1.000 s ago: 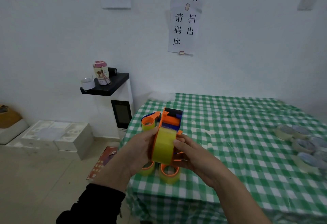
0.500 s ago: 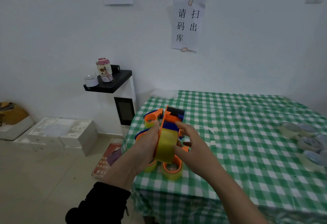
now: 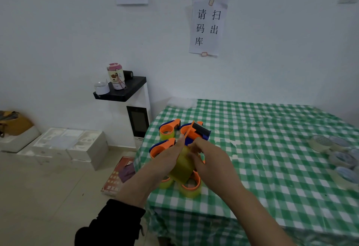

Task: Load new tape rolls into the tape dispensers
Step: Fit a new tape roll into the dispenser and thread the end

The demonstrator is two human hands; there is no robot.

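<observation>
Tape dispenser (image 3: 196,134) held in left hand (image 3: 165,163), right hand (image 3: 211,160) pinching its yellow roll (image 3: 181,170) (fingertips (image 3: 191,149) blurred).

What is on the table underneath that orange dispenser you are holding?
Beneath the held dispenser, two yellow tape rolls with orange centres lie on the checked tablecloth. The left hand and right hand cover their upper parts, so the rest is hidden.

Five tape dispensers (image 3: 168,129), two hands (image 3: 212,161)
</observation>
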